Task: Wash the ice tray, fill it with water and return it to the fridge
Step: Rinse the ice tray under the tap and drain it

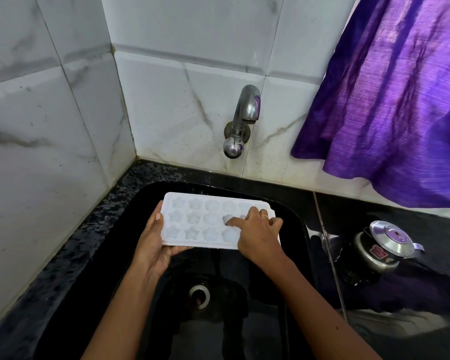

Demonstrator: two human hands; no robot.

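A white ice tray [192,219] with star and flower shaped moulds is held level over the black sink [291,219]. My left hand [153,242] grips its left end, thumb on the rim and fingers underneath. My right hand [257,229] lies over the tray's right end, index finger pointing left and pressing into a mould in the middle row, the other fingers curled; a ring shows on one finger. A steel tap [244,113] juts from the tiled wall above the tray. No water runs from it.
The sink drain [199,294] lies below the tray. A black counter surrounds the sink, with a steel pressure cooker [382,248] on the right. A purple curtain [390,100] hangs at upper right. Marble-look tiled walls meet in a corner at left.
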